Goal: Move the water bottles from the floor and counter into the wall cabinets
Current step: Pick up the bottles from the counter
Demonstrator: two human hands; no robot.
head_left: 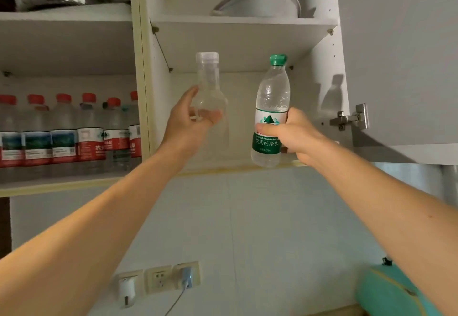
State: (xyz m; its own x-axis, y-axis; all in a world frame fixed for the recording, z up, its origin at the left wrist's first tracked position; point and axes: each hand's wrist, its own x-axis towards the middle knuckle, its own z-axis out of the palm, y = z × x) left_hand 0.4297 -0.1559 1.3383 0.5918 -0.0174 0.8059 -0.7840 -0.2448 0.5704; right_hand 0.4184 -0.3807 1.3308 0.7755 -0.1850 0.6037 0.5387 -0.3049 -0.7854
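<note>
Both my arms reach up into the right wall cabinet [329, 87]. My left hand [190, 119] holds a clear unlabelled bottle with a clear cap [208, 77] upright, thumb and fingers round its body, over the lower shelf. My right hand [290, 132] grips a green-capped, green-labelled water bottle [271, 95] round its middle, upright, its base near the shelf's front edge [223, 170]. Several red-capped, red-labelled water bottles [64, 132] stand in rows on the left cabinet's lower shelf.
White plates [262, 3] lean on the right cabinet's upper shelf. The open cabinet door with its metal hinge [352, 118] hangs at the right. Wall sockets with a plugged cable [183, 278] sit on the tiled wall below. A teal object [386, 293] lies at bottom right.
</note>
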